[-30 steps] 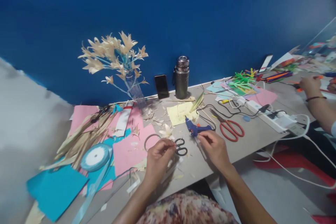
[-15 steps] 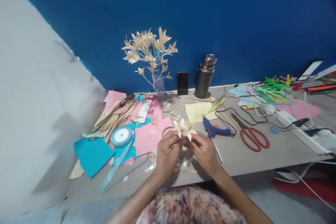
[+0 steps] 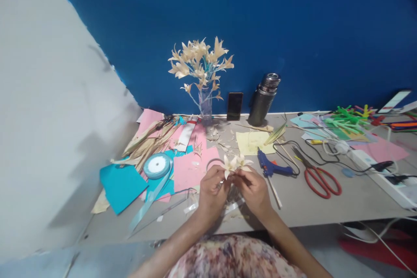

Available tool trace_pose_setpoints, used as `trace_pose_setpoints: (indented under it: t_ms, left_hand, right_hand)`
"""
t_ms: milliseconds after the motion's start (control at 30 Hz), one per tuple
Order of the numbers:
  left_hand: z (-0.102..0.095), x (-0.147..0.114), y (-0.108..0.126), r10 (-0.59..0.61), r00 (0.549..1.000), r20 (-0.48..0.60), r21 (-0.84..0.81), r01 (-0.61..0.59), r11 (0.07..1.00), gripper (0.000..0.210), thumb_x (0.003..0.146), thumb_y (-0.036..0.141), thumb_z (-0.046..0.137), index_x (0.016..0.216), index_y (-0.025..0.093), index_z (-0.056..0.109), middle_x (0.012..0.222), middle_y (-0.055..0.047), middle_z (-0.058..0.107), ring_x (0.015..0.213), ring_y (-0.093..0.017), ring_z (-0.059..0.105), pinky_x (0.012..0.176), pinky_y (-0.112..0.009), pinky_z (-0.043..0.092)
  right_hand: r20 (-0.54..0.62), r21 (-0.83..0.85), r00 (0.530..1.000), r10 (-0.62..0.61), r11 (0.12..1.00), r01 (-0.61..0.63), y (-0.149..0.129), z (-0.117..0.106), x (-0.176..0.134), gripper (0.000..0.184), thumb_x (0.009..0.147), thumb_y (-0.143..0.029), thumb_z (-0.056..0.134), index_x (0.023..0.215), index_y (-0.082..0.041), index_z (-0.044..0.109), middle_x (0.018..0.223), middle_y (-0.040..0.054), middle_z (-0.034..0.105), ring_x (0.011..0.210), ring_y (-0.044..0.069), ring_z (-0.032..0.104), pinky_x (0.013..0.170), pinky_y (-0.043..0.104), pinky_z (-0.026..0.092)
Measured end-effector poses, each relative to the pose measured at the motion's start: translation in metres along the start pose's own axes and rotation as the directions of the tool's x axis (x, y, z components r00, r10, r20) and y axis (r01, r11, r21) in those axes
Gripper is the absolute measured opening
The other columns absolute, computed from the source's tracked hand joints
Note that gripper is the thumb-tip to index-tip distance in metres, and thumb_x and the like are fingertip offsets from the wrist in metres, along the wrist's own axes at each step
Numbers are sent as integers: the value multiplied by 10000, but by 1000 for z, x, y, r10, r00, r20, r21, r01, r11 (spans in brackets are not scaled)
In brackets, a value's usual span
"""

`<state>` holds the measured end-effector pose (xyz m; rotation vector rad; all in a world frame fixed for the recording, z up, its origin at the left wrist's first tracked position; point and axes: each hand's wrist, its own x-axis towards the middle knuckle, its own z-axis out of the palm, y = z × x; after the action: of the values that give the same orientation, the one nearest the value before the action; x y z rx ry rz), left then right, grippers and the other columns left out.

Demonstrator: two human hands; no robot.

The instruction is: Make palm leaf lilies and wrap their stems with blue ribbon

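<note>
Just below the frame's centre, the left hand [image 3: 213, 189] and the right hand [image 3: 253, 187] pinch pale flowers [image 3: 230, 164] between nearly closed fingers, above the tabletop [image 3: 295, 206]; at right lies a blue glue gun [image 3: 272, 168].

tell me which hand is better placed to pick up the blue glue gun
Probably the right hand: the blue glue gun lies just to its right, farther from the left hand. Both hold pale flowers, though, so neither is free.
</note>
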<state>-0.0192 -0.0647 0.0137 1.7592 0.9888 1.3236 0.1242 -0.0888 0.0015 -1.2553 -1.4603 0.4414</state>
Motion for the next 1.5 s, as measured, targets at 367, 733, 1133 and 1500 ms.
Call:
trace_pose_setpoints:
  t_ms: [367, 733, 1133, 1500]
  left_hand:
    - [3, -5, -4, -151, 987, 50, -181, 158, 971, 173, 867, 309, 667, 803, 186, 770, 819, -85, 691, 804, -207, 644, 729, -310, 507]
    - [-56, 23, -35, -441, 898, 14, 42, 440, 897, 132, 741, 260, 668, 761, 179, 770, 737, -66, 751, 649, -201, 687, 602, -287, 526]
    - [-72, 11, -42, -541, 841, -2, 132, 536, 834, 246, 748, 392, 685, 801, 164, 760, 763, -94, 770, 740, -246, 715, 570, -280, 507]
    - [-81, 64, -35, -480, 877, 6, 734, 322, 598, 258, 842, 280, 483, 711, 195, 687, 786, -51, 732, 759, -203, 648, 658, -285, 402]
  right_hand:
    - [-22, 8, 1000, 11, 1000, -11, 10, 1, -12, 164, 937, -298, 608, 826, -218, 699, 836, 71, 697, 780, 217, 668, 690, 309, 560]
    - [-150, -228, 955, 254, 931, -284, 51, -85, -20, 278, 884, -461, 625, 865, -200, 718, 884, 84, 736, 787, 234, 690, 722, 318, 545]
    - [-187, -463, 891, 413, 763, -451, 75, -121, -28, 355, 868, -494, 502, 849, -202, 702, 878, 92, 765, 773, 260, 681, 688, 331, 466]
    - [-164, -480, 857, 488, 720, -501, 88, -125, -30, 413, 779, -587, 522, 818, -226, 718, 818, 79, 768, 752, 293, 698, 674, 357, 484]
